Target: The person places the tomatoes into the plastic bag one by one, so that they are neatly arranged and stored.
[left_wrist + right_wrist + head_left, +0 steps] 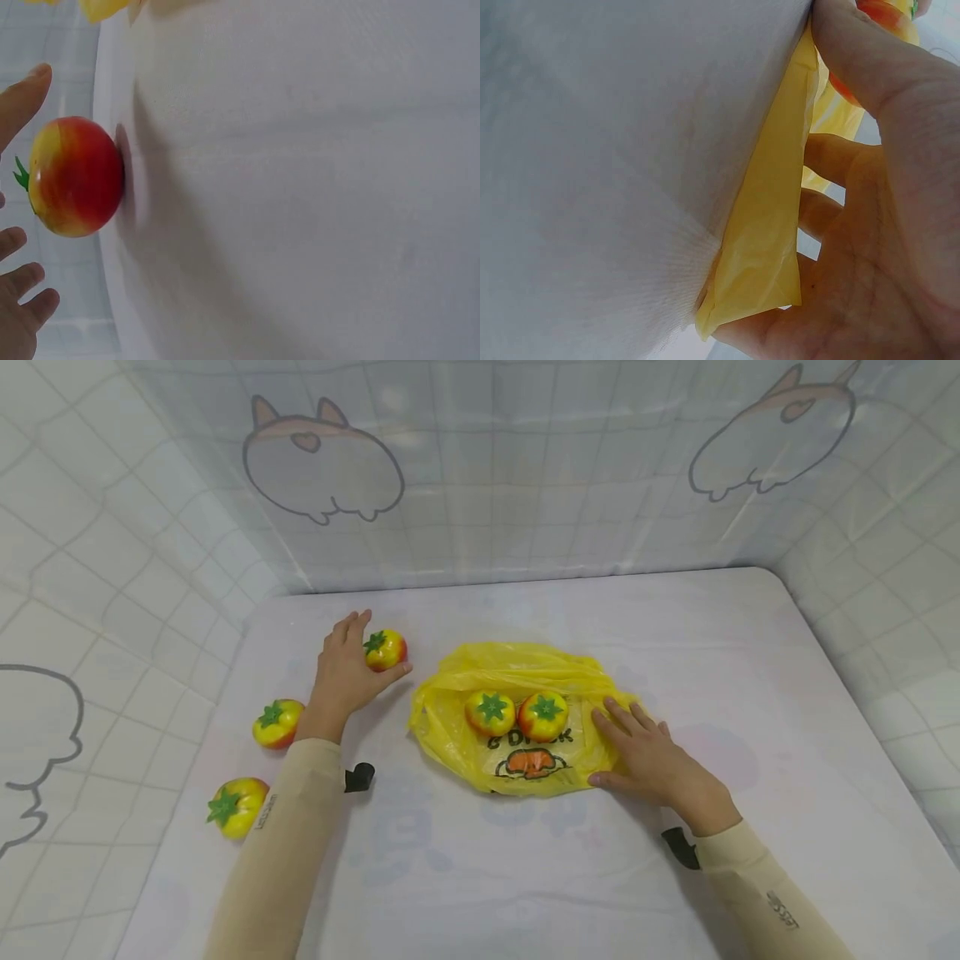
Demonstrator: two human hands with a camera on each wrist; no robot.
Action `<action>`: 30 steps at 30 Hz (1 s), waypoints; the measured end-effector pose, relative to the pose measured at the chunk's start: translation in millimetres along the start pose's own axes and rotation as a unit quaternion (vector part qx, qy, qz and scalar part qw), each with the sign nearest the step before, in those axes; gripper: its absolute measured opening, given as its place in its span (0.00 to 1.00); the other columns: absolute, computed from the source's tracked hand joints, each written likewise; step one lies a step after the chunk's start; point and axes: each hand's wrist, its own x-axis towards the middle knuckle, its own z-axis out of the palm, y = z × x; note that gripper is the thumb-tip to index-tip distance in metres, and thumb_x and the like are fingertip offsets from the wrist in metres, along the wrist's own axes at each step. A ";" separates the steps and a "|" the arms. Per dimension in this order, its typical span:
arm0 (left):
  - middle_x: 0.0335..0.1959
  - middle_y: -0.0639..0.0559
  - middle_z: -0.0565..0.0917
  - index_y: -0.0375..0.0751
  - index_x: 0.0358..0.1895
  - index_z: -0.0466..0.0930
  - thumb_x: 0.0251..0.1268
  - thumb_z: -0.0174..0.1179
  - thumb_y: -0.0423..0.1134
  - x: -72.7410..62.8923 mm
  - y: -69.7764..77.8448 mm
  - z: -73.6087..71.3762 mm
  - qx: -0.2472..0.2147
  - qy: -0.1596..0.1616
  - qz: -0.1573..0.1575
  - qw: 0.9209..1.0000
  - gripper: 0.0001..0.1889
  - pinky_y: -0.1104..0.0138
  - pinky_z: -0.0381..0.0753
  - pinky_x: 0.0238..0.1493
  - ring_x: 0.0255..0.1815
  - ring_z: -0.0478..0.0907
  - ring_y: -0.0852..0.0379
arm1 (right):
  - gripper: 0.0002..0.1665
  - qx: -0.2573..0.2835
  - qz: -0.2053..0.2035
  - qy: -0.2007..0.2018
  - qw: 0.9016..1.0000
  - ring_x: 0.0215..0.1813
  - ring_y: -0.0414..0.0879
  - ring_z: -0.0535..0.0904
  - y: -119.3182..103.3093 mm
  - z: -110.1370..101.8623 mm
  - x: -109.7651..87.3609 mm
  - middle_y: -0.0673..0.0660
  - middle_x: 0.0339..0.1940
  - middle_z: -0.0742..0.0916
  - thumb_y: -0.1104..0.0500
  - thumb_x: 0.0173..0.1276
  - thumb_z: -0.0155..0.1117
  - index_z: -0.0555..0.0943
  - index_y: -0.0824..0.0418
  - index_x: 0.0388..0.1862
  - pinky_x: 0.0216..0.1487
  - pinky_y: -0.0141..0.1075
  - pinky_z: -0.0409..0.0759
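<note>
My left hand point(347, 667) reaches around a round yellow-and-red toy fruit point(386, 650) with a green star-shaped leafy top, like a tomato or persimmon. In the left wrist view, thumb and fingers are spread on either side of this fruit point(76, 177), with gaps visible between. A yellow plastic bag point(450, 752) lies flat in the middle of the table, printed with letters and an orange figure. Two similar fruits, a left one point(490, 713) and a right one point(543, 716), sit side by side at the bag. My right hand point(651, 762) rests on the bag's right edge, fingers spread.
Two more such fruits, one farther back point(278, 724) and one nearer point(238, 807), lie left of my left forearm. A pale cloth covers the table point(480, 877). Tile-patterned curtains point(525, 468) with cartoon animals hang behind and at both sides.
</note>
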 end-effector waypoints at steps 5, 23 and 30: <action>0.84 0.36 0.46 0.49 0.85 0.42 0.58 0.67 0.69 3.5 -2.4 2.4 -0.009 -0.013 -0.015 1.000 0.60 0.34 0.52 0.77 0.81 0.49 0.31 | 0.56 -0.001 -0.001 0.000 1.000 0.81 0.76 0.47 0.4 0.8 0.8 0.66 0.85 0.55 0.34 0.68 0.68 0.57 0.60 0.84 0.67 0.80 0.55; 0.82 0.33 0.49 0.49 0.85 0.40 0.64 0.65 0.65 10.8 -7.4 10.0 -0.023 -0.050 -0.049 0.997 0.56 0.35 0.55 0.76 0.79 0.53 0.31 | 0.56 -0.005 -0.003 0.004 1.000 0.80 0.77 0.49 -0.9 -0.9 0.3 0.67 0.84 0.56 0.35 0.67 0.69 0.58 0.61 0.83 0.66 0.80 0.56; 0.81 0.31 0.52 0.42 0.84 0.41 0.65 0.64 0.65 12.5 -9.3 13.3 -0.020 -0.059 -0.044 0.997 0.57 0.36 0.55 0.77 0.78 0.55 0.29 | 0.56 -0.008 -0.006 0.006 1.000 0.80 0.77 0.49 1.0 -0.1 1.0 0.67 0.84 0.56 0.35 0.67 0.68 0.58 0.61 0.83 0.66 0.81 0.57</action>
